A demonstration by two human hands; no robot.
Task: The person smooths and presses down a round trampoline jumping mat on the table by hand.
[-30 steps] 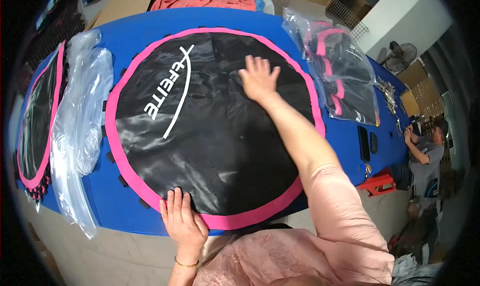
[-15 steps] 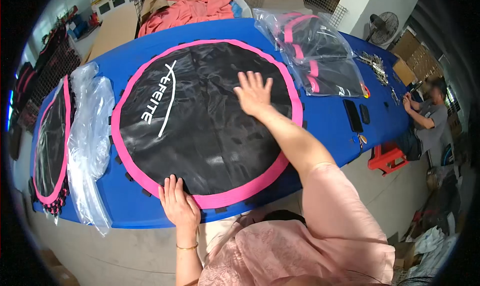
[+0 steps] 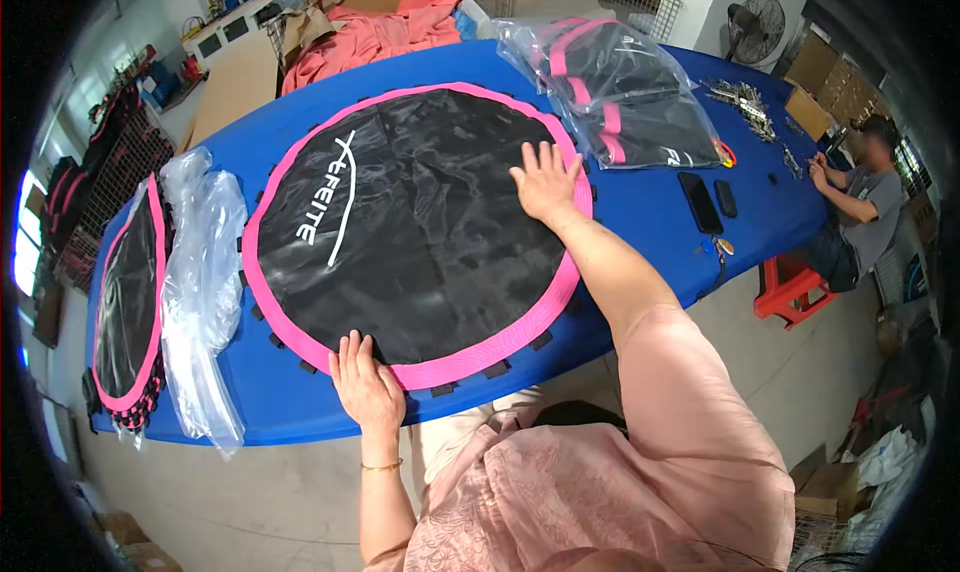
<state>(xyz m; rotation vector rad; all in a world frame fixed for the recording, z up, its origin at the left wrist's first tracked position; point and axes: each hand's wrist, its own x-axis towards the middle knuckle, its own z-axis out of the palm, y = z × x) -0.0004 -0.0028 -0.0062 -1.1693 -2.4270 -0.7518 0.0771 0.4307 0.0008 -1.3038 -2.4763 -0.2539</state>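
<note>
A round black trampoline mat (image 3: pixel 430 232) with a pink border and white lettering lies spread on the blue table (image 3: pixel 660 242). Small black tabs stick out around its rim. My left hand (image 3: pixel 368 387) rests flat on the pink border at the near edge, fingers stretched out. On the right side of the mat my right hand (image 3: pixel 548 184) lies with its fingers spread, over the black fabric close to the border. Neither hand grips anything.
Left are a folded mat (image 3: pixel 130 302) and clear plastic bags (image 3: pixel 200 292). Bagged mats (image 3: pixel 640 102), a phone (image 3: pixel 700 203), keys (image 3: pixel 722 247) and metal pieces (image 3: pixel 742 107) lie right. Another person (image 3: pixel 865 202) sits at the far right near a red stool (image 3: pixel 790 292).
My right hand has slid right across the mat toward its border. My left hand stays at the near edge. The whole view has shifted slightly.
</note>
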